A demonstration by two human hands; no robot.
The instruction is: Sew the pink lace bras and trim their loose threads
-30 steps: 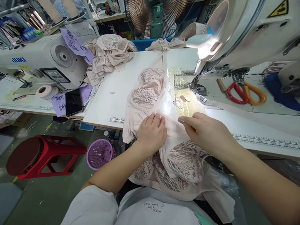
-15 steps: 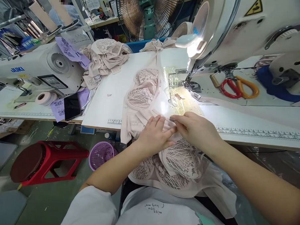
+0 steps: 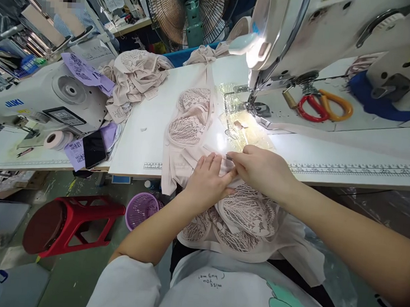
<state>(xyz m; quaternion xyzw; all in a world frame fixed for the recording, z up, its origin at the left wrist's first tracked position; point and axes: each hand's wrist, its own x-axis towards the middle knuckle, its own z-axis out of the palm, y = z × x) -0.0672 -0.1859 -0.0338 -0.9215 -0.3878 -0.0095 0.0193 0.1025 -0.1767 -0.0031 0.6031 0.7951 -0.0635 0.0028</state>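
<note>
We see pale lace fabric (image 3: 189,125) partly spread on bench (image 3: 140,144), rest bunched below edge; small grey piece (image 3: 229,157) pinched in right hand (image 3: 263,172).

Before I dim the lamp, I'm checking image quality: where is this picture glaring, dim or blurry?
Head view: the lamp glares, with a bright spot on the table; head view: the floor around the red stool is dimmer; head view: the left hand and right hand look fairly sharp, but a mosaic blurs a top-left patch.

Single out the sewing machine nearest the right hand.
The large machine beyond the right hand, with a lit lamp. The left JUKI machine stands farther off, beside a phone; the third machine is in the background.
</note>
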